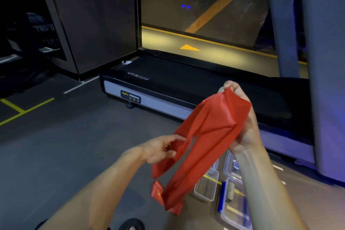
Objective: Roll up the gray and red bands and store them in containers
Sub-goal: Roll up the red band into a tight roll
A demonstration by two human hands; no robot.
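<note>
The red band (203, 136) hangs unrolled in front of me as a long folded strip, its lower end dangling near the floor. My right hand (242, 117) grips its upper end, raised above the treadmill edge. My left hand (160, 148) pinches one strand lower down on the left. Below my right forearm, clear plastic containers stand on the floor: an open one (206, 186), a lidded one (232, 164), and one with blue clips (233, 209) holding a rolled gray band (230, 191).
A treadmill (168, 87) lies across the floor just ahead, its upright post (324, 80) at the right. Yellow tape lines mark the dark floor at the left. A dark shoe (132, 225) shows at the bottom edge.
</note>
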